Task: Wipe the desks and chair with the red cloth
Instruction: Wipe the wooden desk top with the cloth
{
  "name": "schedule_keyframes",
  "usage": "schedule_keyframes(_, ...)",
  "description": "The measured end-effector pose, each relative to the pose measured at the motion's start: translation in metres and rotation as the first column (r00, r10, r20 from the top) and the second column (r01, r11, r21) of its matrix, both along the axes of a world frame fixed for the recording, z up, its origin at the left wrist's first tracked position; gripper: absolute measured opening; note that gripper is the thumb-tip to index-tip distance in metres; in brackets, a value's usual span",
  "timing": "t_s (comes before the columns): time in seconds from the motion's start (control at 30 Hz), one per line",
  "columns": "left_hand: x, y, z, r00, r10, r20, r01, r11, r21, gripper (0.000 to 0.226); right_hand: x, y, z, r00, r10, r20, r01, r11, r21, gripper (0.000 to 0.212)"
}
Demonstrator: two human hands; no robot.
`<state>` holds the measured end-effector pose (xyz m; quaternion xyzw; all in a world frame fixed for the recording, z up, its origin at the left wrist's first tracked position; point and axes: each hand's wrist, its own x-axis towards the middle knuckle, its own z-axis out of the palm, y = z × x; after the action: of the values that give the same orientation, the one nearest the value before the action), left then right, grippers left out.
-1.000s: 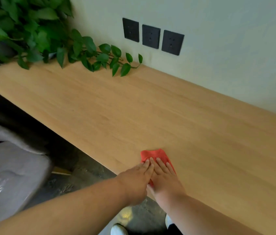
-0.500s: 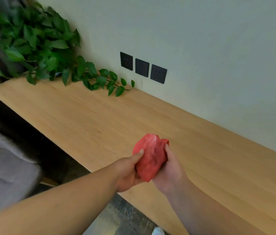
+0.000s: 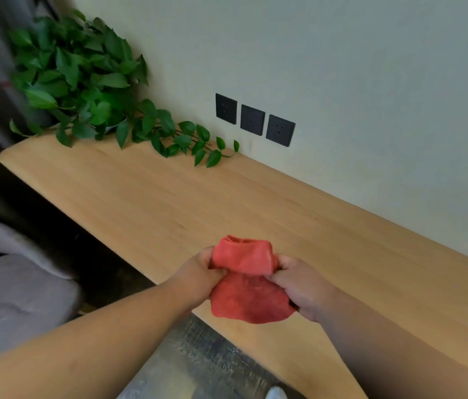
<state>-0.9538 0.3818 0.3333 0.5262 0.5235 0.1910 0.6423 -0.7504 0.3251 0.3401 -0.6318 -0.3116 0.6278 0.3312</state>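
1. Nearest, the left hand (image 3: 201,272) and right hand (image 3: 299,283): both clenched on the red cloth (image 3: 248,286), one at each side of its bunched upper fold.
2. Red cloth: held in the air over the near edge of the desk (image 3: 169,203), not lying on it. The upper part is gathered into a roll between the hands; the lower part sags in a loose pouch. Judged light, soft and limp, with no stiffness of its own; unlikely to slip from a closed fist. Best taken by a gathered edge or corner, or flattened under an open palm for wiping.
3. Chair (image 3: 17,298): grey, padded, to the left of the desk's near edge and below it; partly out of frame.
4. Desk: pale wood top, bare across its middle; rounded corner at the far left, long far edge against the wall (image 3: 371,96).
5. Plant (image 3: 83,82): leafy, standing at the desk's far left corner, with a trailing stem along the far edge. A wipe there would call for care around the leaves.
6. Sockets (image 3: 253,120): three dark plates on the wall, just above the far edge.
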Motion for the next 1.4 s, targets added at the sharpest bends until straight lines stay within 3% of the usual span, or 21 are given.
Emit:
schedule_keyframes(0.1,-0.013,0.007,0.000,0.999,-0.046,-0.006,0.046,0.998,0.043,0.029,-0.014,0.000,-0.008,0.995,-0.081,-0.065,0.082,0.996,0.018,0.048)
schedule_keyframes(0.17,-0.021,0.009,-0.006,0.995,-0.070,0.067,0.067,0.997,0.046,0.037,-0.022,0.000,-0.015,0.969,-0.141,-0.202,0.137,0.990,-0.034,0.037)
schedule_keyframes(0.23,-0.029,0.010,-0.014,0.988,-0.138,0.072,0.132,0.989,0.072,0.043,-0.030,-0.002,-0.021,0.969,-0.075,-0.235,0.056,0.995,-0.088,0.023)
schedule_keyframes(0.3,-0.034,0.012,-0.025,0.978,-0.210,0.021,0.207,0.974,0.090,0.048,-0.038,-0.001,-0.033,0.990,0.113,-0.080,-0.122,0.986,-0.115,0.032)
schedule_keyframes(0.37,-0.033,0.017,-0.038,0.971,-0.237,-0.018,0.238,0.967,0.088,0.055,-0.050,0.004,-0.039,0.922,0.351,0.162,-0.334,0.934,-0.125,0.032)
schedule_keyframes(0.43,-0.033,0.024,-0.050,0.965,-0.256,-0.052,0.260,0.959,0.109,0.061,-0.057,0.011,-0.045,0.885,0.353,0.303,-0.332,0.936,-0.120,0.023)
schedule_keyframes(0.5,-0.039,0.037,-0.063,0.942,-0.305,-0.143,0.323,0.937,0.130,0.049,-0.056,0.020,-0.058,0.883,0.249,0.398,-0.249,0.967,-0.053,0.017)
schedule_keyframes(0.57,-0.052,0.058,-0.080,0.847,-0.346,-0.403,0.438,0.884,0.162,0.055,-0.049,0.026,-0.072,0.780,0.135,0.611,-0.188,0.982,0.022,0.008)
schedule_keyframes(0.63,-0.067,0.080,-0.097,0.664,-0.317,-0.677,0.546,0.824,0.150,0.068,-0.037,0.029,-0.090,0.554,0.061,0.830,-0.224,0.971,0.078,0.016)
schedule_keyframes(0.7,-0.080,0.100,-0.109,0.505,-0.279,-0.817,0.556,0.829,0.061,0.076,-0.029,0.030,-0.111,0.376,0.204,0.904,-0.385,0.922,-0.048,0.041)
schedule_keyframes(0.77,-0.093,0.120,-0.120,0.379,-0.269,-0.885,0.513,0.857,-0.041,0.088,-0.029,0.032,-0.130,0.323,0.423,0.846,-0.482,0.843,-0.238,0.063)
schedule_keyframes(0.83,-0.105,0.136,-0.130,0.310,-0.252,-0.917,0.459,0.884,-0.088,0.105,-0.037,0.040,-0.145,0.381,0.456,0.804,-0.452,0.851,-0.269,0.079)
schedule_keyframes(0.87,-0.109,0.143,-0.135,0.298,-0.242,-0.923,0.435,0.895,-0.094,0.114,-0.043,0.047,-0.151,0.396,0.427,0.813,-0.427,0.869,-0.249,0.084)
schedule_keyframes(0.93,-0.116,0.154,-0.142,0.300,-0.237,-0.924,0.412,0.906,-0.098,0.131,-0.060,0.067,-0.158,0.327,0.379,0.865,-0.460,0.864,-0.205,0.091)
schedule_keyframes(1.1,-0.123,0.166,-0.159,0.337,-0.245,-0.909,0.401,0.911,-0.097,0.151,-0.112,0.158,-0.168,0.203,0.387,0.899,-0.709,0.692,-0.138,0.086)
schedule_keyframes(1.23,-0.125,0.165,-0.168,0.362,-0.223,-0.905,0.395,0.916,-0.068,0.152,-0.158,0.247,-0.173,0.203,0.333,0.921,-0.795,0.605,-0.044,0.077)
schedule_keyframes(1.4,-0.130,0.163,-0.171,0.382,-0.243,-0.892,0.412,0.908,-0.071,0.150,-0.213,0.333,-0.182,0.141,0.296,0.945,-0.835,0.548,-0.047,0.073)
